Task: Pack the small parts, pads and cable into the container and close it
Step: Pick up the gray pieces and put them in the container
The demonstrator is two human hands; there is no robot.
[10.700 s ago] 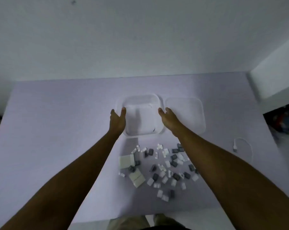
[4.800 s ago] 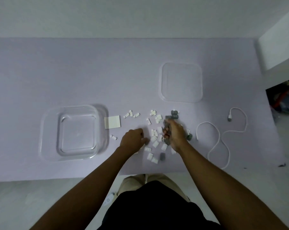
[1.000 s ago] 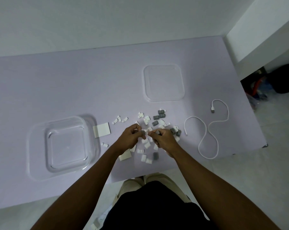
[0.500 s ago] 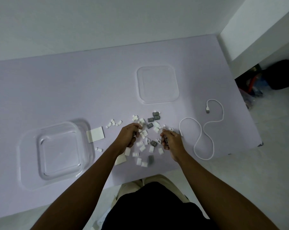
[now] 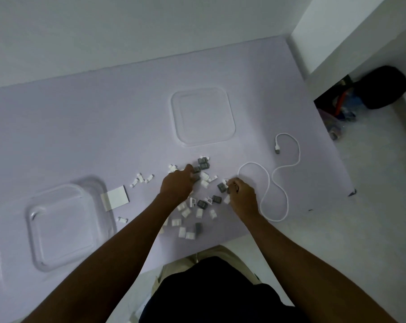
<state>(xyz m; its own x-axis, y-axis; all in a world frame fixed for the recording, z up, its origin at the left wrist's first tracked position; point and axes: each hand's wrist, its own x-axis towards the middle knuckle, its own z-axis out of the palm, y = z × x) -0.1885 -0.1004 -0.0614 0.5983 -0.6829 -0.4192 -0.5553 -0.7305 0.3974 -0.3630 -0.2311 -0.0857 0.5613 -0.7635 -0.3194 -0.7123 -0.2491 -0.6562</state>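
Left hand [image 5: 177, 186] curled over small parts [image 5: 201, 203], hold unclear, right hand [image 5: 242, 195] pinching some

Pale lilac worktop [image 5: 80, 124]; clear container [image 5: 32, 229] toward left edge, clear lid [image 5: 202, 115] toward far edge; white and dark grey small parts [image 5: 201, 203]; white pads [image 5: 115, 197], white cable [image 5: 268, 180].

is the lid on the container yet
No, the lid lies flat on the table, well apart from the open container.

L hand [image 5: 177, 185] & R hand [image 5: 242, 194] hide own fingertips among small parts [image 5: 198, 203]; grips unclear. One pad [image 5: 165, 222] mostly under L forearm [image 5: 127, 241], nr desk [image 5: 80, 124] front edge.
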